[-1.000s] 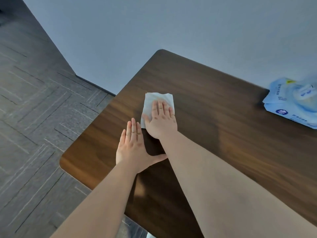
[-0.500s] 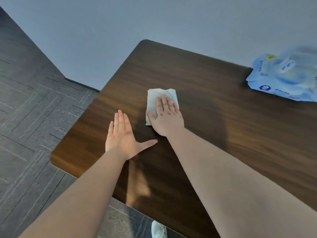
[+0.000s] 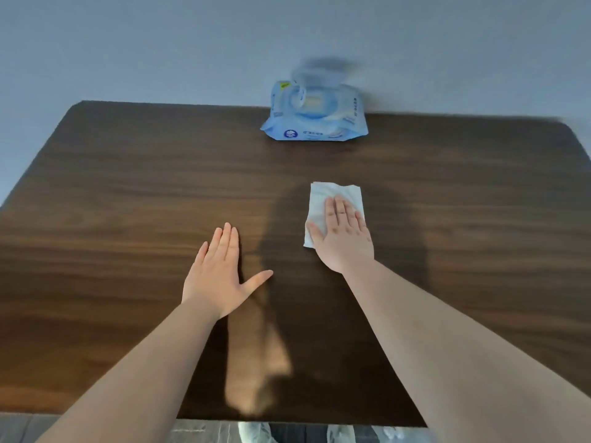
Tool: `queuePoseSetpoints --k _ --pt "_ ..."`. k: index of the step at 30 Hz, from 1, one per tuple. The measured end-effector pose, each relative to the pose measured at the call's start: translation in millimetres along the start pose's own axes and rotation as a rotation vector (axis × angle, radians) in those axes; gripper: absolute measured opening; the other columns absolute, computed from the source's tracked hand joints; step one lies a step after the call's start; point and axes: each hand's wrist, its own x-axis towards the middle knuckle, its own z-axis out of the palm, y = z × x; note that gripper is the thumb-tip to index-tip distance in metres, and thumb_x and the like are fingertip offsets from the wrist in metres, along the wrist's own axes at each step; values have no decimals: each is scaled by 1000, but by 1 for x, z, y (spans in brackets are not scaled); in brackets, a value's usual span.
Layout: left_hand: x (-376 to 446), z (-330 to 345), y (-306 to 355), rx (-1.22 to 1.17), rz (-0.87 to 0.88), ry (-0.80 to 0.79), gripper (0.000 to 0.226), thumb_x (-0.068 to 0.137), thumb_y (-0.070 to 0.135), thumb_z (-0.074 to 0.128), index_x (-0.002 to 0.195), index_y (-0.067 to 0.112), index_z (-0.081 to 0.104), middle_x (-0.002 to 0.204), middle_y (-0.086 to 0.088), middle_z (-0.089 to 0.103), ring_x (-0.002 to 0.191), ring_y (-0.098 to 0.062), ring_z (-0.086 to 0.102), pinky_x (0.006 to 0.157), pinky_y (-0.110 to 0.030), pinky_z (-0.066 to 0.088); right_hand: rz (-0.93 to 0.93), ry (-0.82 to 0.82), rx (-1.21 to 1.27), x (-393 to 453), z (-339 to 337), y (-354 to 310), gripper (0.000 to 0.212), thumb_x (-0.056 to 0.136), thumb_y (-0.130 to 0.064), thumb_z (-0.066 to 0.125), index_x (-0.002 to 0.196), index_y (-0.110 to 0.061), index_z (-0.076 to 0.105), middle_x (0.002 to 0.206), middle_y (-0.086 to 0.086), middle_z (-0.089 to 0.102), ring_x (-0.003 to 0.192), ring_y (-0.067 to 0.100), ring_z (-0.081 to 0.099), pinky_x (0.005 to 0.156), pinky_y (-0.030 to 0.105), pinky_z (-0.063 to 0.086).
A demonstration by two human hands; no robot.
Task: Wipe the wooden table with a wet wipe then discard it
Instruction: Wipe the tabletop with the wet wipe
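Note:
A dark wooden table [image 3: 128, 193] fills most of the view. A white wet wipe [image 3: 323, 199] lies flat near its middle. My right hand [image 3: 343, 238] presses flat on the wipe's near half, fingers together and pointing away from me. My left hand [image 3: 220, 276] rests flat on the bare wood to the left of the wipe, thumb spread out to the right, holding nothing.
A blue pack of wet wipes [image 3: 315, 118] with its lid flipped up sits at the far edge against the pale wall [image 3: 160, 43]. The table's near edge runs along the bottom, with grey floor [image 3: 204, 434] and shoe tips [image 3: 252, 433] below it.
The view has swung right, so the table now faces me squarely. My right hand has slid the wipe to the right across the wood, and the two hands are farther apart.

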Motion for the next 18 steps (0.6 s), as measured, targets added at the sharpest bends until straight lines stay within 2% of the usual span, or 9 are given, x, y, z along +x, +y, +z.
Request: queuePoseSetpoints --k 4,11,14,18 --pt "24 6 81 16 128 2 102 74 81 12 150 16 -6 160 -2 -9 146 -16 -11 118 -38 0 161 29 33 -15 -15 98 68 96 -56 7 148 -19 -15 159 1 -15 146 15 -14 117 33 -11" --pt "47 18 200 72 330 -2 100 75 82 6 149 17 -11 158 2 -15 145 -15 -16 116 -38 -8 415 69 67 -46 -36 249 69 96 -57 8 149 -17 -11 160 2 -13 146 16 -13 116 34 -9" --pt "53 23 223 120 367 41 100 75 84 1 150 17 -7 159 2 -13 145 -14 -15 117 -38 -8 501 90 71 -59 -43 302 70 96 -57 9 150 -17 -9 160 3 -9 147 17 -10 118 35 -6" --pt "57 26 222 109 357 96 101 75 84 1 151 18 0 159 2 -6 145 -11 -10 118 -38 -4 554 77 52 -71 -53 352 70 96 -57 9 150 -16 -7 161 4 -6 147 18 -7 119 36 -3"
